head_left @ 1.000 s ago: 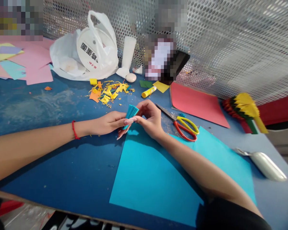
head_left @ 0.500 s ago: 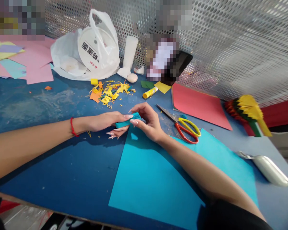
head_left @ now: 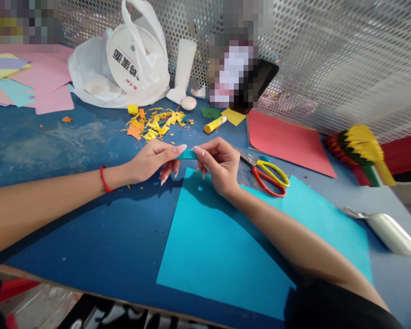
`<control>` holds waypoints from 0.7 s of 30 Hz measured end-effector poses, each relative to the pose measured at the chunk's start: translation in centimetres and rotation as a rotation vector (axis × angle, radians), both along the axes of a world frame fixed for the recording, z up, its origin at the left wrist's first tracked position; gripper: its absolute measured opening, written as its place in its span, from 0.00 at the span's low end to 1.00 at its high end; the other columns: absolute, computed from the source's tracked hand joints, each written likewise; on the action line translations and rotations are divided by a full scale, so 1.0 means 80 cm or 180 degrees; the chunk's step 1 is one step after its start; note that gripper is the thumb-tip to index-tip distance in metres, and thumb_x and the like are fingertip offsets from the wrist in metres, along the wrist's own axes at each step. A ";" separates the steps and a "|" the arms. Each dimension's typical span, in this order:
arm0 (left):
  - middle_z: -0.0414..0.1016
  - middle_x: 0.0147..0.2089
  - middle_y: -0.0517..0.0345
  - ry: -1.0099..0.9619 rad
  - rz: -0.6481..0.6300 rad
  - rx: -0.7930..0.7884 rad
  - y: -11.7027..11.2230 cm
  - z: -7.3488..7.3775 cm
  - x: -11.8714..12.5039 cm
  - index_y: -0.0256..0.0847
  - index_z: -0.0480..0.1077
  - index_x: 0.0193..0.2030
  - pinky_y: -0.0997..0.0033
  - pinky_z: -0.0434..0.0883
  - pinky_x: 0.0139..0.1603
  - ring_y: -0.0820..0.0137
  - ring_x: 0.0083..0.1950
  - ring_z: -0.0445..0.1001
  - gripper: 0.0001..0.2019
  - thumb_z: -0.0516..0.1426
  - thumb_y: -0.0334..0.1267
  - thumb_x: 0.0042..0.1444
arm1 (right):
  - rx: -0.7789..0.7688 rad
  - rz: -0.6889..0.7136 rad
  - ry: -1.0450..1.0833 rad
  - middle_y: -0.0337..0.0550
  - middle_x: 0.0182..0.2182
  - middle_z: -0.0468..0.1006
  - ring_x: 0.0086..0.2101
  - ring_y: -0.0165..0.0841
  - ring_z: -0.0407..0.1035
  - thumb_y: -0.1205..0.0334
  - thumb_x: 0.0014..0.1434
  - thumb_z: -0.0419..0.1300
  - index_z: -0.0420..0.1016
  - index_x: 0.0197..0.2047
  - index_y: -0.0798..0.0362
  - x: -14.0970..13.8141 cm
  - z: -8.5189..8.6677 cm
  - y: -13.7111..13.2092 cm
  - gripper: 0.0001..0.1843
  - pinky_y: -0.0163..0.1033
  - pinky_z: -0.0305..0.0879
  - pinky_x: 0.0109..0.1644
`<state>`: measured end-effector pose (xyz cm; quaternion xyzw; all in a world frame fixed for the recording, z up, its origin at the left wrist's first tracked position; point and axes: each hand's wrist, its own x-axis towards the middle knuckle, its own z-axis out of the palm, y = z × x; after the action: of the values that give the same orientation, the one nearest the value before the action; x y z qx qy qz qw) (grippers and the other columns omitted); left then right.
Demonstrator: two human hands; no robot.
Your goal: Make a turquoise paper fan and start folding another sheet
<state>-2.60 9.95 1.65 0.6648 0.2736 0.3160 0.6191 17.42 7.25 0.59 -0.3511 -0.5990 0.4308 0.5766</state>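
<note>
A narrow folded strip of blue paper [head_left: 187, 155] is stretched between my two hands above the table. My left hand [head_left: 154, 161], below a red cord bracelet, pinches its left end between thumb and fingers. The right end is pinched in my right hand [head_left: 219, 164], whose fingers curl behind it. Beneath my right forearm lies a large sheet of blue paper [head_left: 222, 246]. Scissors with one red and one yellow handle [head_left: 269, 178] rest just beyond my right wrist, their blades partly hidden by that hand.
Yellow and orange paper scraps [head_left: 157, 123] and a yellow glue stick [head_left: 215, 124] lie beyond my hands. Farther back are a white plastic bag [head_left: 89, 68], a phone [head_left: 260, 84] and red paper [head_left: 287, 141]. At right sit a folded paper piece [head_left: 359, 148] and a pale pouch [head_left: 393, 234].
Both hands have risen slightly, and the folded blue paper has turned, now showing as a thin level strip. My left fingers have drawn back from beneath my right hand. The view has shifted slightly.
</note>
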 end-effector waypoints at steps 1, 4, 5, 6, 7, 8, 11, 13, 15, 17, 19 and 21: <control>0.69 0.15 0.55 -0.0001 0.0062 -0.0004 0.000 0.000 0.000 0.39 0.73 0.21 0.76 0.60 0.13 0.75 0.13 0.65 0.33 0.62 0.69 0.60 | -0.0039 -0.0010 0.0029 0.31 0.18 0.74 0.14 0.24 0.62 0.45 0.59 0.73 0.73 0.31 0.51 -0.001 0.000 0.000 0.20 0.31 0.57 0.17; 0.66 0.13 0.58 0.0048 0.0080 -0.0050 0.000 0.000 0.001 0.38 0.72 0.20 0.79 0.58 0.12 0.78 0.12 0.63 0.34 0.62 0.68 0.60 | -0.0159 -0.0026 0.0047 0.31 0.17 0.74 0.13 0.23 0.60 0.44 0.59 0.72 0.72 0.29 0.51 -0.001 0.000 0.002 0.22 0.30 0.55 0.15; 0.66 0.13 0.58 0.0067 0.0081 -0.0074 0.001 0.000 0.002 0.38 0.71 0.19 0.79 0.57 0.12 0.78 0.11 0.62 0.34 0.62 0.68 0.60 | -0.0201 -0.0019 0.0054 0.30 0.16 0.73 0.12 0.23 0.60 0.44 0.60 0.72 0.71 0.29 0.51 0.000 -0.001 0.002 0.23 0.30 0.54 0.15; 0.65 0.12 0.58 0.0082 0.0080 -0.0102 0.001 0.001 0.002 0.39 0.71 0.18 0.79 0.56 0.11 0.78 0.11 0.62 0.35 0.62 0.69 0.59 | -0.0248 -0.0005 0.0061 0.30 0.16 0.73 0.12 0.23 0.60 0.43 0.60 0.72 0.71 0.28 0.51 0.000 -0.001 0.003 0.23 0.30 0.54 0.14; 0.65 0.12 0.58 0.0093 0.0076 -0.0135 0.002 0.001 0.002 0.39 0.70 0.17 0.79 0.55 0.11 0.78 0.10 0.61 0.35 0.62 0.70 0.59 | -0.0300 0.0013 0.0064 0.30 0.16 0.73 0.12 0.23 0.60 0.43 0.59 0.72 0.71 0.28 0.50 0.000 -0.002 0.003 0.23 0.30 0.54 0.14; 0.65 0.12 0.59 0.0098 0.0073 -0.0171 0.002 0.001 0.002 0.40 0.70 0.16 0.79 0.53 0.10 0.79 0.10 0.60 0.35 0.63 0.70 0.58 | -0.0356 0.0032 0.0056 0.30 0.16 0.72 0.12 0.23 0.59 0.42 0.59 0.72 0.71 0.29 0.50 0.001 -0.002 0.004 0.23 0.30 0.53 0.14; 0.62 0.10 0.60 0.0076 0.0120 -0.0262 0.003 0.000 0.002 0.40 0.67 0.14 0.79 0.50 0.11 0.80 0.09 0.57 0.36 0.63 0.68 0.59 | -0.0487 0.0119 -0.0059 0.29 0.16 0.72 0.12 0.23 0.59 0.38 0.60 0.70 0.75 0.32 0.51 0.000 -0.005 0.006 0.24 0.30 0.53 0.14; 0.58 0.08 0.61 0.0036 0.0209 -0.0310 0.004 -0.002 0.002 0.40 0.65 0.12 0.80 0.50 0.12 0.81 0.09 0.56 0.36 0.62 0.64 0.63 | -0.0543 0.0139 -0.0217 0.30 0.16 0.71 0.13 0.24 0.59 0.35 0.62 0.66 0.77 0.34 0.51 -0.001 -0.007 0.007 0.26 0.31 0.52 0.15; 0.54 0.07 0.62 0.0009 0.0275 -0.0361 0.005 -0.004 0.002 0.40 0.63 0.11 0.80 0.51 0.13 0.80 0.09 0.56 0.36 0.61 0.59 0.66 | -0.0608 0.0047 -0.0463 0.31 0.17 0.70 0.14 0.25 0.60 0.30 0.64 0.61 0.77 0.33 0.51 -0.002 -0.010 0.007 0.30 0.32 0.53 0.16; 0.52 0.07 0.62 0.0008 0.0307 -0.0408 0.007 -0.005 0.002 0.41 0.61 0.10 0.78 0.51 0.13 0.79 0.09 0.55 0.36 0.61 0.56 0.66 | -0.0487 -0.0145 -0.0795 0.33 0.20 0.70 0.18 0.26 0.64 0.27 0.66 0.55 0.78 0.33 0.51 -0.001 -0.012 0.007 0.34 0.34 0.59 0.21; 0.51 0.06 0.61 0.0041 0.0315 -0.0415 0.009 -0.006 0.002 0.42 0.60 0.09 0.77 0.51 0.12 0.78 0.08 0.55 0.37 0.61 0.58 0.65 | -0.0054 -0.0380 -0.1172 0.38 0.27 0.73 0.26 0.28 0.70 0.28 0.69 0.51 0.81 0.37 0.51 0.001 -0.013 0.007 0.35 0.36 0.67 0.31; 0.51 0.06 0.60 0.0095 0.0254 -0.0398 0.011 -0.006 0.001 0.42 0.60 0.09 0.76 0.50 0.11 0.77 0.08 0.54 0.37 0.63 0.61 0.62 | 0.0542 -0.0493 -0.1508 0.44 0.38 0.78 0.39 0.33 0.75 0.32 0.72 0.50 0.83 0.43 0.50 0.004 -0.013 0.006 0.33 0.39 0.70 0.45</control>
<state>-2.48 10.79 1.19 0.6180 0.3284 0.3129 0.6422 17.71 7.75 -0.48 -0.4372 -0.7227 0.2392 0.4789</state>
